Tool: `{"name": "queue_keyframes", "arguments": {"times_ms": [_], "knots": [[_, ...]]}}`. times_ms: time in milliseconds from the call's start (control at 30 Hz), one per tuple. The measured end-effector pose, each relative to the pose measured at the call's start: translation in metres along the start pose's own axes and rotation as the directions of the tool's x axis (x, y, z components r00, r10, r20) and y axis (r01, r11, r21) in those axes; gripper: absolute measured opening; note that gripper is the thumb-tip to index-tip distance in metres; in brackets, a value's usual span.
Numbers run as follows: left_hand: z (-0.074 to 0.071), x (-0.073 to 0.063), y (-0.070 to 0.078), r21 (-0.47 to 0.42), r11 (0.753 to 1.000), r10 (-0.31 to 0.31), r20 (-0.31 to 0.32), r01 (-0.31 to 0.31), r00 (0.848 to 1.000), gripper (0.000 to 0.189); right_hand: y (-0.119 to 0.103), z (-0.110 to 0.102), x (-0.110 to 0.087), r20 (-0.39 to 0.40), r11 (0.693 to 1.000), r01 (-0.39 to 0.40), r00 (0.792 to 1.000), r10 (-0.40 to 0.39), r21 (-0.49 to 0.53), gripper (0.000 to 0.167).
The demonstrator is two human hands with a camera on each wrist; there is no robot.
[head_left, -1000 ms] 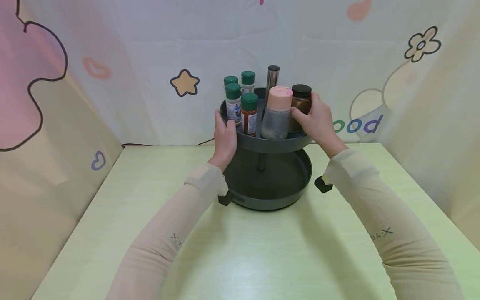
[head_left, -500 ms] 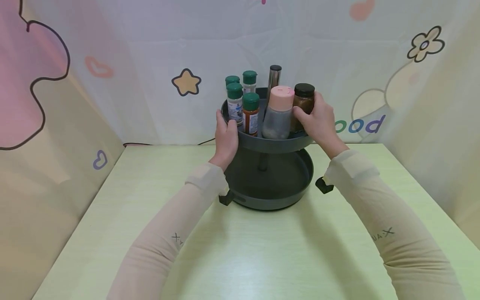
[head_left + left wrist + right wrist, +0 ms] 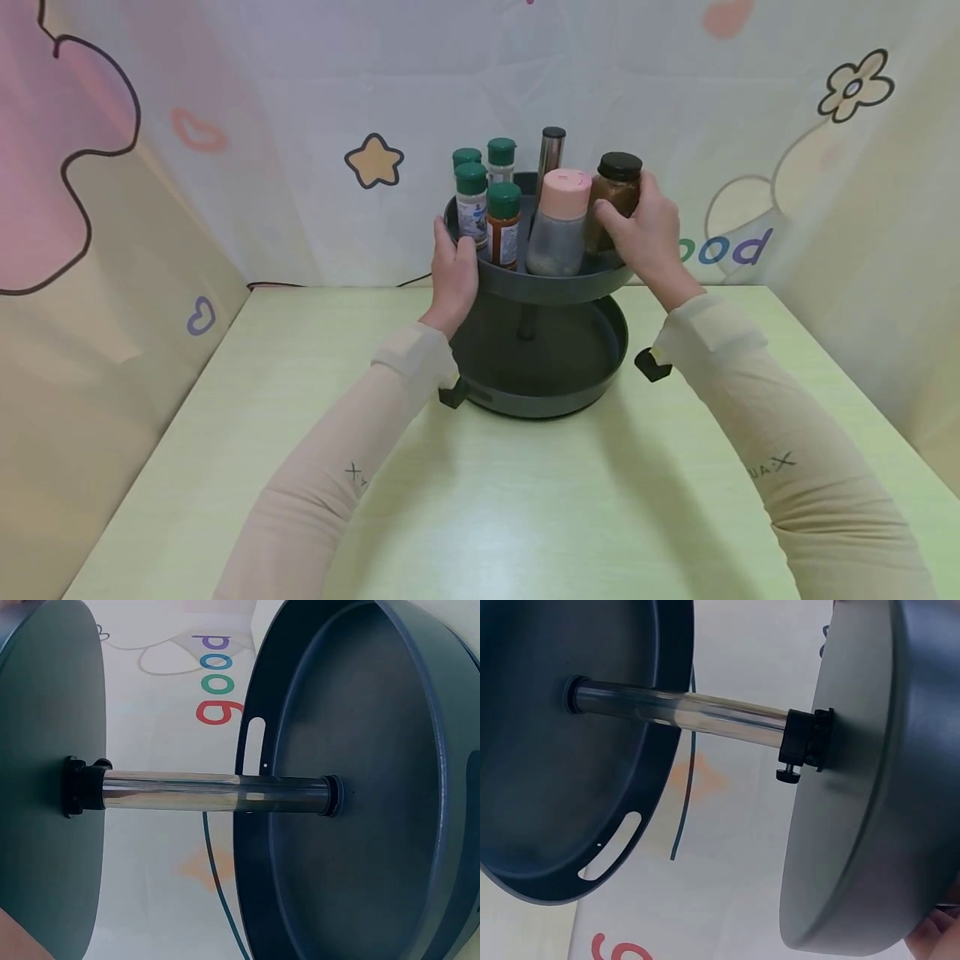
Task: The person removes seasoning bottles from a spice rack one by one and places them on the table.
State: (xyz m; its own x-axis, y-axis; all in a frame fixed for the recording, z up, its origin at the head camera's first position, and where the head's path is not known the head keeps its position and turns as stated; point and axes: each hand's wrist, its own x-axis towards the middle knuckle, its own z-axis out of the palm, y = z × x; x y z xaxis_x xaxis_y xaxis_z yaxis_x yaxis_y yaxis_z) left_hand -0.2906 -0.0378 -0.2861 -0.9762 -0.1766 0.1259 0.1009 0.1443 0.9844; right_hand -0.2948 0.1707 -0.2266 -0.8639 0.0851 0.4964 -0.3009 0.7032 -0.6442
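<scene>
A dark grey two-tier round spice rack (image 3: 551,289) stands on the table, its tiers joined by a metal pole (image 3: 172,790). My left hand (image 3: 454,279) holds the upper tray's rim at the left, thumb toward the front. With my right hand (image 3: 651,237) I grip a brown-filled jar (image 3: 619,198) with a black lid at the tray's right side. The jar leans slightly, and its lower part is partly behind the pink-capped bottle (image 3: 558,242). Left of that bottle, several green-capped spice bottles (image 3: 503,229) stand upright. Part of my right hand (image 3: 936,935) shows under the tray's edge in the right wrist view.
The lower tray (image 3: 540,406) holds nothing visible and rests on a pale green table (image 3: 495,508). A printed curtain (image 3: 307,183) hangs close behind and at both sides. A thin dark cable (image 3: 217,877) runs behind the rack.
The jar in my right hand has risen a little, shifted right and tilted. My left hand stays at the tray rim, and the other bottles keep their places.
</scene>
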Motion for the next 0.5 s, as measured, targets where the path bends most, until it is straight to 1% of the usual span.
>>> {"name": "queue_keyframes", "arguments": {"times_ms": [300,500], "knots": [[-0.0005,0.0004,-0.0011,-0.001,1.0,0.003,0.0,-0.003,1.0,0.064,-0.0028,-0.0055,0.0019,-0.056,1.0,0.021,0.998,-0.021,0.007,0.048],[-0.0002,0.0001,-0.001,-0.007,1.0,0.003,0.005,-0.003,1.0,0.064,-0.0049,-0.0103,0.0009,-0.061,0.999,0.033,0.998,-0.031,0.03,0.047]]}}
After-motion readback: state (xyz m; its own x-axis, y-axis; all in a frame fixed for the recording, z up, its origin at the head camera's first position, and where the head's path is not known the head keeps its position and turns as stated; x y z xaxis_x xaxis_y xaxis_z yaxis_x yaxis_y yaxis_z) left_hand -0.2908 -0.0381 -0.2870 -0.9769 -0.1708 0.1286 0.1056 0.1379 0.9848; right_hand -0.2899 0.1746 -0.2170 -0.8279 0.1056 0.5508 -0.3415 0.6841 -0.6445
